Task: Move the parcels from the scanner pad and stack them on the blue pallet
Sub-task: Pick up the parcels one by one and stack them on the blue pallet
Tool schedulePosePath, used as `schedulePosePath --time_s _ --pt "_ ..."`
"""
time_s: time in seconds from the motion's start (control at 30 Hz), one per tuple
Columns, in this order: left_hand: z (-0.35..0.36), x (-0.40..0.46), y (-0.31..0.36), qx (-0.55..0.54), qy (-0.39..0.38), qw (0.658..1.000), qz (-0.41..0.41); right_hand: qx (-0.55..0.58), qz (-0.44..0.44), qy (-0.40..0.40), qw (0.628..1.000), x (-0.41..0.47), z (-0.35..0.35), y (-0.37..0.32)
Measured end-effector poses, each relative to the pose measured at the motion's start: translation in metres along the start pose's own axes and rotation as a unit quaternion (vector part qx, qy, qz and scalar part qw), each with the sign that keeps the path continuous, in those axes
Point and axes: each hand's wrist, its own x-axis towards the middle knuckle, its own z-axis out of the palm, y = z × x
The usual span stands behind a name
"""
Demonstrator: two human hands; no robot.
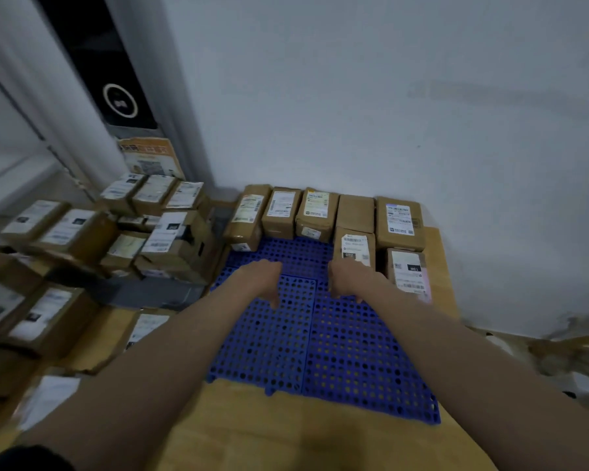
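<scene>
Both hands, left hand [264, 278] and right hand [346, 278], hang loosely curled and empty over the blue pallet [320, 351].

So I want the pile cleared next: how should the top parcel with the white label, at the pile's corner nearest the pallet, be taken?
Probably from above, a hand on each long side of the top parcel: it lies flat and slightly askew, with its top clear.
</scene>
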Motion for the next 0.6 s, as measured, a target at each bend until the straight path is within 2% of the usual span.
schedulePosePath --time_s 0.33,0.6 --pt "0.018 -0.044 -0.087 -0.024 0.016 0.999 -0.040 -0.058 -0.052 0.009 0.997 -0.011 -0.001 -0.094" --pt "0.035 -0.079 -0.182 -0.041 0.060 0.997 -0.025 -0.075 -0.077 -0.004 0.994 -0.013 0.008 -0.181"
